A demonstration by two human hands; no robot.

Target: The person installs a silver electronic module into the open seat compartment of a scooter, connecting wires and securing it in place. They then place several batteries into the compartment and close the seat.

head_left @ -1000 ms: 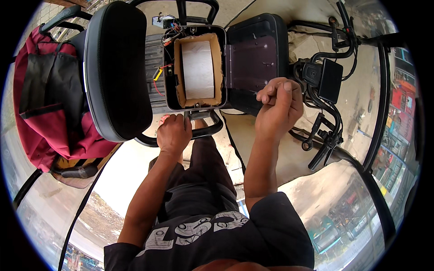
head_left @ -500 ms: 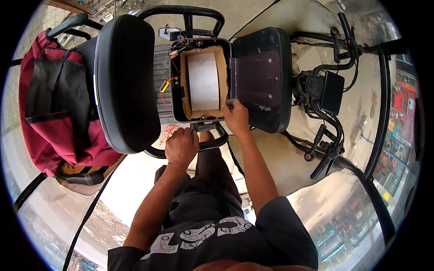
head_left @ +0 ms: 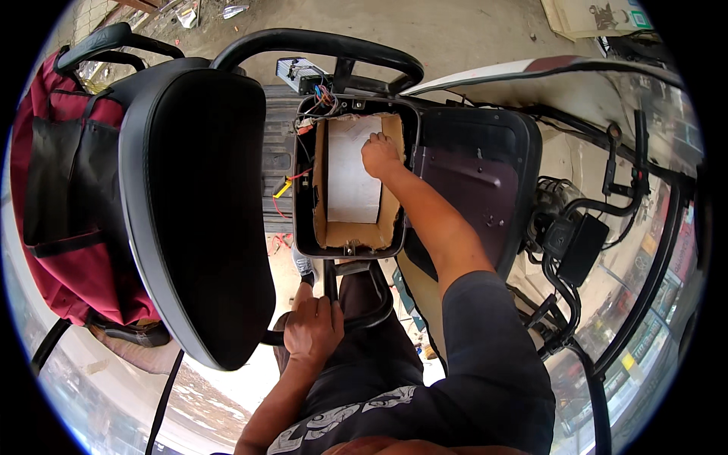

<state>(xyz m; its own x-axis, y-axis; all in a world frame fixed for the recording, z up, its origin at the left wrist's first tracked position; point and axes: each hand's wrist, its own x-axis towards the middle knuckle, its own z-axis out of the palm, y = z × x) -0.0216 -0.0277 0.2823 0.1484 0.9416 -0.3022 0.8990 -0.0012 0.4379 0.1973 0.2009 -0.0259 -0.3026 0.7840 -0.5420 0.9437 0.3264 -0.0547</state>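
My left hand [head_left: 313,327] is closed on a black tubular rail [head_left: 383,299] beside the black seat [head_left: 201,212]. Reaching into an open storage compartment [head_left: 301,208], my right hand [head_left: 379,155] has its fingers curled at the upper right of a white sheet [head_left: 350,196] lying in a cardboard lining [head_left: 390,224]; what they hold, if anything, is hidden. The compartment's lid [head_left: 478,174] is hinged open to the right. Coloured wires [head_left: 323,97] hang at its upper left corner, near a metal box [head_left: 296,73] and a yellow piece [head_left: 283,187] with red wire.
Handlebars with a black display [head_left: 582,250] are at the right. A maroon and black bag [head_left: 72,273] lies at the left. Another black rail [head_left: 318,42] arches beyond the compartment, with bare ground [head_left: 462,34] behind it. A clear cover with a dark frame surrounds the vehicle.
My right hand has come down from above the lid, past the compartment's near rim, to farther inside it. My view has shifted forward, showing more ground. My left hand stays on the rail.
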